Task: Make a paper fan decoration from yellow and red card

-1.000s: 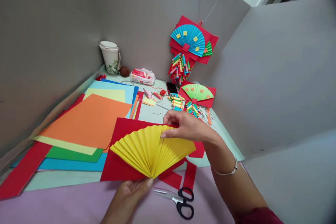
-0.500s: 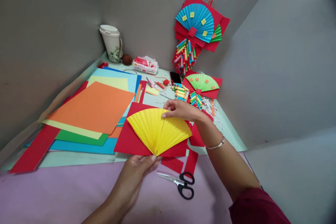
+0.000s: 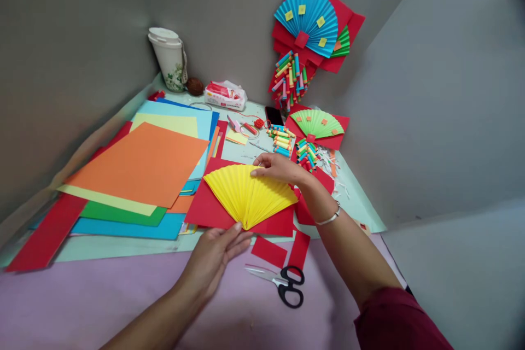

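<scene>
A pleated yellow paper fan [image 3: 233, 191] lies spread over a red card [image 3: 205, 205], its narrow point toward me. My left hand [image 3: 219, 251] grips the lower edge of the card and fan, thumb on top near the fan's point, fingers underneath. My right hand [image 3: 276, 168] pinches the fan's upper curved edge at the middle, where two halves meet in a seam. Black-handled scissors [image 3: 283, 283] and red paper strips [image 3: 269, 251] lie just below the card.
Coloured sheets, orange [image 3: 143, 164] on top, cover the left. Behind are a cup [image 3: 169, 60], a tissue pack [image 3: 225, 95], a phone [image 3: 274, 116] and paper rolls [image 3: 281, 139]. A green fan [image 3: 316, 123] lies right; a blue fan decoration [image 3: 307, 22] hangs above.
The card and fan have moved slightly up and away from the front edge, with both hands still on them. The fan's right side sits a little lower against the card. The view has shifted slightly.
</scene>
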{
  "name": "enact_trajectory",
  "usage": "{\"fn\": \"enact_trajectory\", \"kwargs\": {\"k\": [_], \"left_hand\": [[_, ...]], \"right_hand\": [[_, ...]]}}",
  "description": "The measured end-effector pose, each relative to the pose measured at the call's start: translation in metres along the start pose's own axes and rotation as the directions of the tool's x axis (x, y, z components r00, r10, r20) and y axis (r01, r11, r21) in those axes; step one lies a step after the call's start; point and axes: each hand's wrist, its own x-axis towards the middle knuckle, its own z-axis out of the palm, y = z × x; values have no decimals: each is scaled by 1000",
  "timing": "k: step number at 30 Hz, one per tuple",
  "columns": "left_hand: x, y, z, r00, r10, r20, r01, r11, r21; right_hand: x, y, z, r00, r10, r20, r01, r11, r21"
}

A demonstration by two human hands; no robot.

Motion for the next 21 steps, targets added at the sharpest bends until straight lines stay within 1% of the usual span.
{"fn": "enact_trajectory", "kwargs": {"k": [3,5,8,10,11,12,13,14,15,16,17,18,19,20,21], "left_hand": [[1,0,-1,1000,-9,3,9,999,-32],[-4,1,-2,999,-42,20,43,999,-30],[-18,4,-6,993,-110,40,109,994,26],[-28,6,-10,989,-144,43,140,986,93],[-32,9,-12,990,-139,31,134,981,138],[-35,12,-15,995,-99,19,94,976,197],[-37,15,-17,999,-32,14,27,961,274],[-38,20,-18,998,61,18,-64,926,373],[-37,26,-18,986,159,58,-166,850,501],[-35,32,-18,964,239,116,-259,743,617],[-32,38,-16,936,313,163,-328,602,728],[-28,44,-14,909,357,217,-369,442,818],[-22,48,-12,876,390,286,-407,276,871],[-16,52,-10,846,414,337,-418,119,901],[-10,55,-7,828,423,368,-401,-12,916]], "right_hand": [[6,8,7,1000,-20,-12,19,997,-71],[8,11,11,999,-17,-40,13,994,-110],[-2,8,18,988,-11,-156,-15,986,-167],[-17,2,24,972,-21,-234,-28,979,-202],[-27,-2,29,965,-28,-260,-29,976,-214],[-39,-5,34,958,-56,-280,-13,971,-238],[-50,-8,39,952,-77,-298,2,969,-246],[-62,-10,45,943,-73,-324,-4,973,-230],[-73,-12,51,935,-46,-352,-29,978,-205],[-84,-12,57,926,-8,-378,-65,981,-181],[-93,-12,62,918,33,-396,-100,983,-151],[-100,-10,67,905,75,-419,-136,984,-117],[-107,-8,72,889,112,-443,-165,983,-83],[-112,-5,75,874,142,-464,-186,981,-51],[-115,-2,78,857,165,-488,-202,979,-22]]}}
